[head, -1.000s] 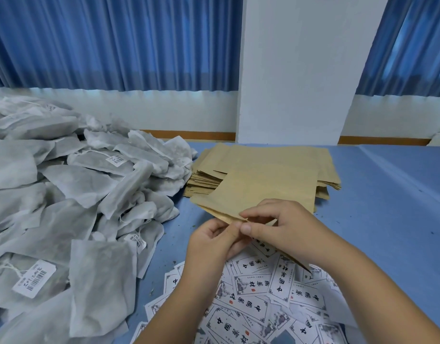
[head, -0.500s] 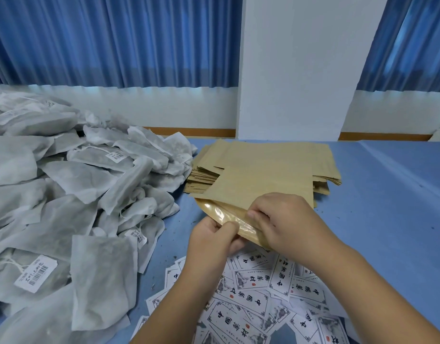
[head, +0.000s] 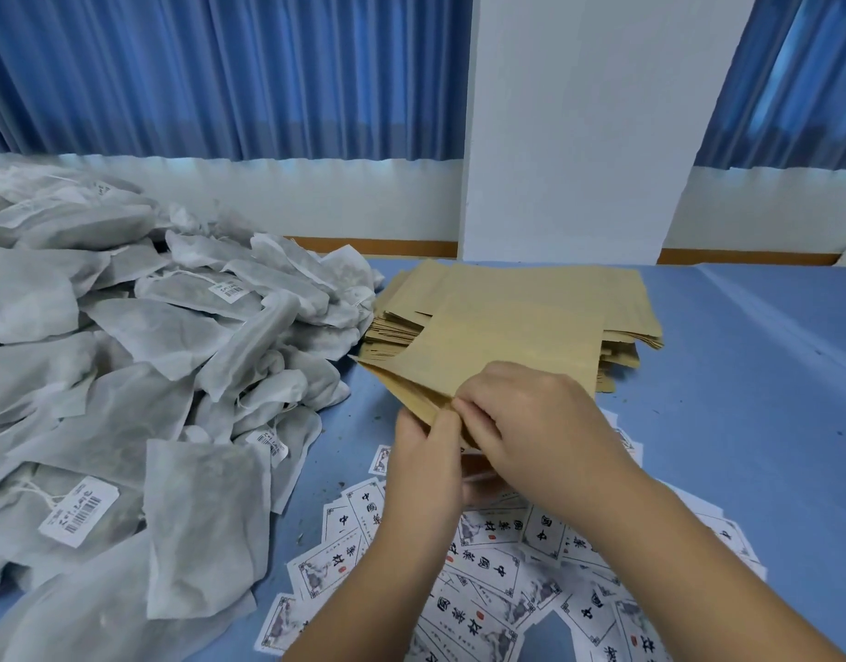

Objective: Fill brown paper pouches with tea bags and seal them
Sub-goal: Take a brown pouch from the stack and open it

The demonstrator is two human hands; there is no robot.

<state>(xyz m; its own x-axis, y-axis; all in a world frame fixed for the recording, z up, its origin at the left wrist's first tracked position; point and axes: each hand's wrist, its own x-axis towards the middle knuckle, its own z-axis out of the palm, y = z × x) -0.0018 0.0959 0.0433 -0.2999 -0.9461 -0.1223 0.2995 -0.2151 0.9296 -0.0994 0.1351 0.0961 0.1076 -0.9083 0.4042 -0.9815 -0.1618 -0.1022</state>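
Note:
A flat brown paper pouch (head: 502,346) is held up over the blue table, its near mouth edge between both my hands. My left hand (head: 428,463) pinches the lower lip of that mouth. My right hand (head: 531,422) pinches the upper lip right beside it, fingers curled over the paper. The pouch's far end lies over the stack of brown pouches (head: 531,293) behind it. A large heap of grey-white tea bags (head: 139,375) with barcode tags fills the left side.
Printed white labels (head: 497,590) with black characters lie scattered on the blue table (head: 755,398) under my forearms. A white pillar (head: 569,136) and blue curtains stand behind the table's far edge. Bare blue surface stretches to the right.
Half a second ago the pouch mouth gaped open and showed its shiny lining; now the lips lie close together. Both hands have shifted slightly right on the edge.

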